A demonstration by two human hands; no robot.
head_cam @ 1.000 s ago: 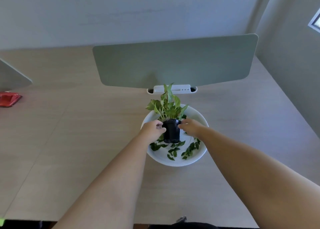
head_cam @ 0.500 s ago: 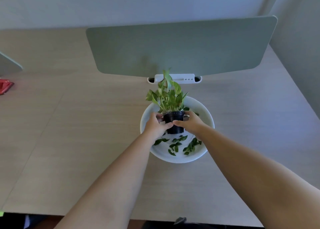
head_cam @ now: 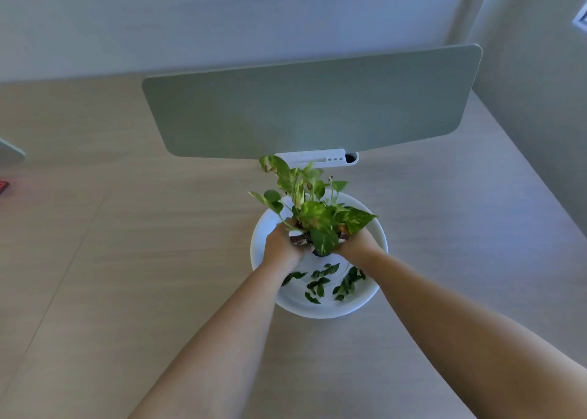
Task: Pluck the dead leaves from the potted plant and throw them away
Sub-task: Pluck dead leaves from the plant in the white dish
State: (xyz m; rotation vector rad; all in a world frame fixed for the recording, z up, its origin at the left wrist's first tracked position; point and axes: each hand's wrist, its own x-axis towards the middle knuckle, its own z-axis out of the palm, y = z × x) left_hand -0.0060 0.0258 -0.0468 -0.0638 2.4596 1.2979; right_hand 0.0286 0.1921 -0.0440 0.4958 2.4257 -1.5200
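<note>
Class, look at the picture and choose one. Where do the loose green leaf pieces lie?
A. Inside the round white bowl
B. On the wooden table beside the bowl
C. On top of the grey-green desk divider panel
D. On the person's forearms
A: the loose green leaf pieces lie scattered on the floor of the round white bowl, below the small black-potted leafy plant that the left hand and right hand hold.

Lighting: soft, even, cool daylight, perhaps from my right. Shadows: faint on the desk [head_cam: 127,260], no hard edges. Glare: none. Blur: my hands and the plant [head_cam: 313,209] smear slightly; pot detail unreadable. Distortion: wide-angle bowing at the edges; the green panel [head_cam: 311,107] curves, my forearms balloon.
</note>
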